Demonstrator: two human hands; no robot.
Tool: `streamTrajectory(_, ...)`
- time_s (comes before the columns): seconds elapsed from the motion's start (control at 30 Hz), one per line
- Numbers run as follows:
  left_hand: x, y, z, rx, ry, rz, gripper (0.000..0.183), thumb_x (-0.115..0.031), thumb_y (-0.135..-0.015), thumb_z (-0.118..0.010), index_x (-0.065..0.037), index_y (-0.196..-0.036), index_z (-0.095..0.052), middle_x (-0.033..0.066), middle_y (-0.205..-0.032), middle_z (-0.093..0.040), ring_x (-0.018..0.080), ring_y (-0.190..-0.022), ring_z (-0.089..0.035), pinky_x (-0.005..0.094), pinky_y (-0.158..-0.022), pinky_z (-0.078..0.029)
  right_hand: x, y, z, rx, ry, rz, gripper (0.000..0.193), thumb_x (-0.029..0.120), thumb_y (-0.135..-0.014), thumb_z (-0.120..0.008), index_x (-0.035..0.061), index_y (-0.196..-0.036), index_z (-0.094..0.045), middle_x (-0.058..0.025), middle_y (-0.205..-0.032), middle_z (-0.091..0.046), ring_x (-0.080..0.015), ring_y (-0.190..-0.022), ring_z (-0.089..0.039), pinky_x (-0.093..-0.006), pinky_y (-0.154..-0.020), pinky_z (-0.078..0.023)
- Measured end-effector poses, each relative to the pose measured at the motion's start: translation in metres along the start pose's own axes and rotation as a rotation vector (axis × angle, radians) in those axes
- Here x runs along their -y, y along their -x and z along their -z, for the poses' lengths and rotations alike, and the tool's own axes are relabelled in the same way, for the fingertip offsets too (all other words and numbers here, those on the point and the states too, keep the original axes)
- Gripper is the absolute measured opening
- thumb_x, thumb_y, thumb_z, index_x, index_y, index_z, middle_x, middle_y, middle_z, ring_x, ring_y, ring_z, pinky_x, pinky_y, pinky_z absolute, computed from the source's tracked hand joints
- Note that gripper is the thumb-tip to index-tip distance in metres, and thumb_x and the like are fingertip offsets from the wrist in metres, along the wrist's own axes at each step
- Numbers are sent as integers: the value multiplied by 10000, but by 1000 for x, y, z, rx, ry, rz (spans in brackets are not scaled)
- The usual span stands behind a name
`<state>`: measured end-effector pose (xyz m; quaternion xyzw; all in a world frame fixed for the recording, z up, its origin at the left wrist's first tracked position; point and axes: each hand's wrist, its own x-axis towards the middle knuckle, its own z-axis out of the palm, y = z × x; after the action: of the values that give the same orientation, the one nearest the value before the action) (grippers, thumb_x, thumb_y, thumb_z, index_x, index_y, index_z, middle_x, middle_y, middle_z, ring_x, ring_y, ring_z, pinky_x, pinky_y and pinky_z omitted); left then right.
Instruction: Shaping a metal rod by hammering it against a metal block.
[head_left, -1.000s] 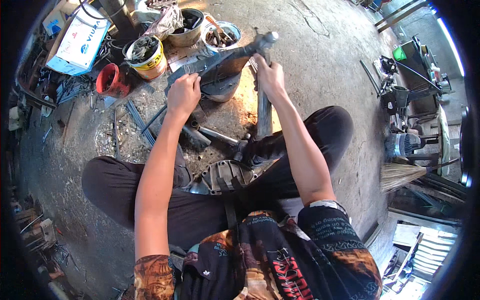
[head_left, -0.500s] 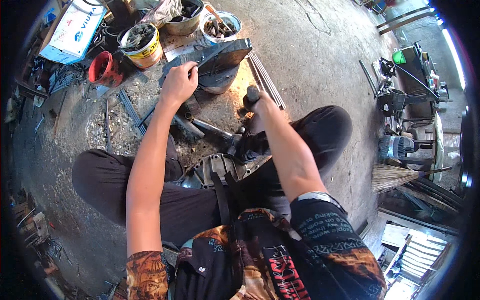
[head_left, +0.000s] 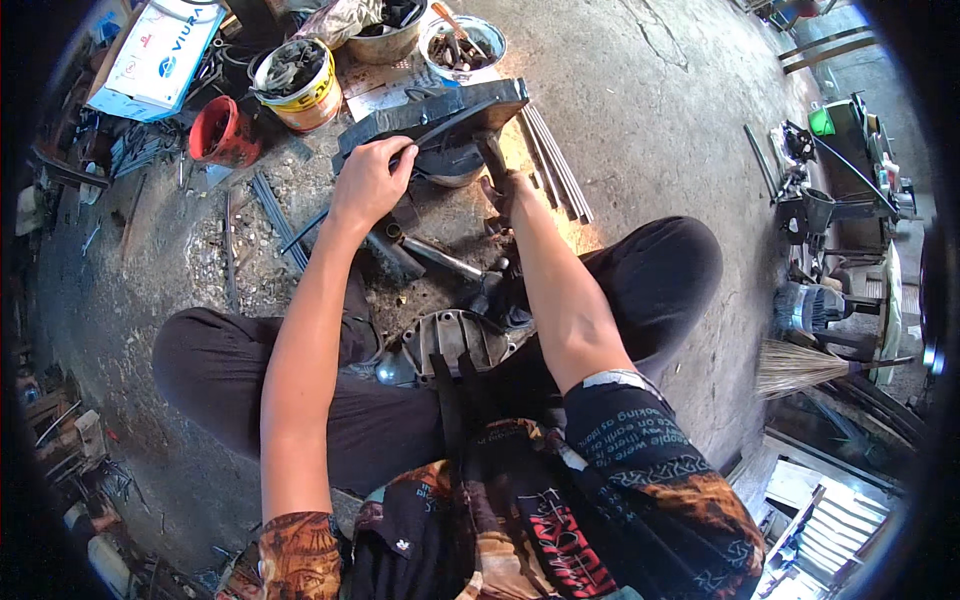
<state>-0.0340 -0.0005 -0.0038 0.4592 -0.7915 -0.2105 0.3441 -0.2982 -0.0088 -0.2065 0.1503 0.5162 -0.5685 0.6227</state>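
In front of my crossed legs stands a dark, anvil-like metal block (head_left: 375, 122) with a long flat top. My left hand (head_left: 378, 185) is at its near edge, fingers closed around the end of a dark, flat metal strip (head_left: 455, 122) that slants up to the right along the block. My right hand (head_left: 512, 190) grips what looks like a hammer (head_left: 490, 152). Its dark head is against or just beside the block's right part; I cannot tell whether it touches. The hammer's grip is mostly hidden by my fingers.
A steel bar (head_left: 445, 262) and a ribbed metal casting (head_left: 455, 338) lie between my legs. Behind the block are a yellow-white bucket (head_left: 315, 100), a red bucket (head_left: 228, 140) and a white tub (head_left: 435, 62). Long rods (head_left: 560, 165) lie right; a straw broom (head_left: 795, 367) is farther right.
My right hand has moved forward and slightly left, bringing the hammer from in front of the block to its right part. My left hand keeps hold of the strip. The whole view has shifted slightly.
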Motion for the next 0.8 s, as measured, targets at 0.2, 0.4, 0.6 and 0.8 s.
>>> streamTrajectory(0.2,-4,-4,0,-8,-8,7,235,-210,-913,-631,0,-985,-709,212,-962,-701,375,-905,-676,420,-793,-538,6,41,-11,-296,517,260,269,305,-942,-541,38,-971,-529,-114,-796,-609,-286,-634,-652,-429,-499,-566)
streamTrajectory(0.4,-16,-21,16,-154,-97,-97,230,-219,-900,-647,-10,-966,-716,195,-926,-705,359,-861,-682,410,-762,-541,64,157,-82,-285,905,1578,420,115,-884,-590,-20,-1277,-529,-256,-1214,-527,-434,-1101,-538,-479,-951,-443)
streamTrajectory(0.6,-29,-34,34,-217,-231,-215,167,-162,-860,-687,-8,-925,-690,172,-858,-668,374,-788,-657,449,-707,-526,71,260,-137,51,1138,2262,387,39,-797,-624,17,-1183,-602,-190,-1114,-546,-339,-983,-555,-453,-873,-472)
streamTrajectory(0.8,-47,-34,42,-160,-206,-230,155,-42,-802,-697,26,-936,-663,208,-896,-663,389,-846,-655,441,-752,-528,40,272,-140,611,1476,2073,398,-10,-714,-601,-38,-1107,-662,-199,-1134,-560,-355,-1096,-564,-410,-999,-467)
